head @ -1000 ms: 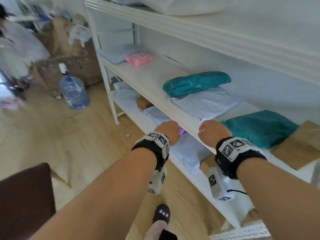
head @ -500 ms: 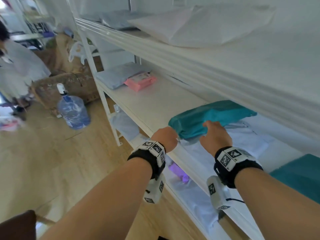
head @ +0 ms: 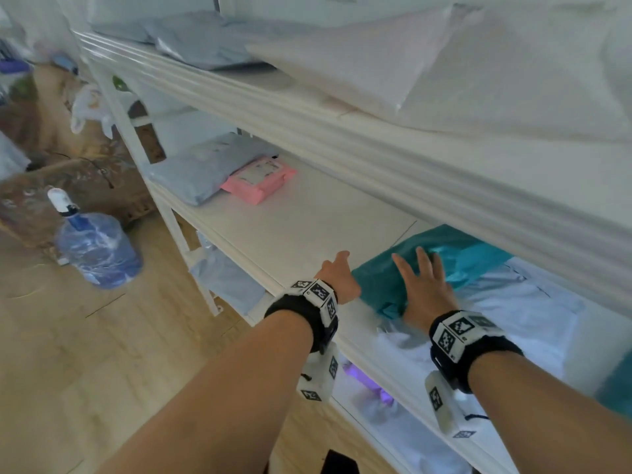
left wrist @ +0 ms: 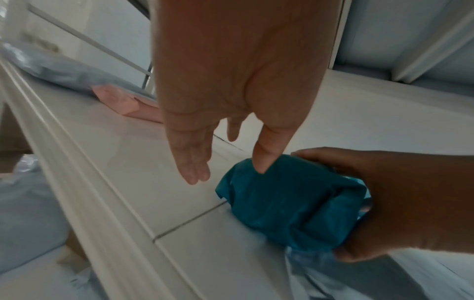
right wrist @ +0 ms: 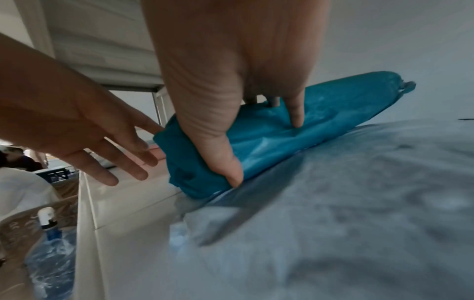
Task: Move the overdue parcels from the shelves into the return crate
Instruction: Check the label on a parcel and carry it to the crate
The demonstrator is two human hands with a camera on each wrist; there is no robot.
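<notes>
A teal plastic parcel (head: 455, 265) lies on the middle shelf (head: 307, 227), its right part resting on a pale grey-white parcel (head: 519, 313). My right hand (head: 424, 285) grips its near end (right wrist: 320, 121), fingers spread over the top and thumb tucked at the lower edge. In the left wrist view that hand (left wrist: 410, 203) wraps round the teal parcel (left wrist: 282, 203). My left hand (head: 338, 278) hovers just left of the parcel with fingers straight (left wrist: 195, 162), its thumb touching the parcel's end. No crate is in view.
The upper shelf's front edge (head: 342, 142) overhangs close above my hands and carries white and grey parcels. A pink parcel (head: 260, 179) and a grey one (head: 205, 169) lie further left on the middle shelf. More parcels sit below. A water bottle (head: 95, 248) stands on the floor.
Both hands rose from the lower shelf edge to the middle shelf. The right hand reached over the teal parcel and took hold of it. The left hand opened beside it.
</notes>
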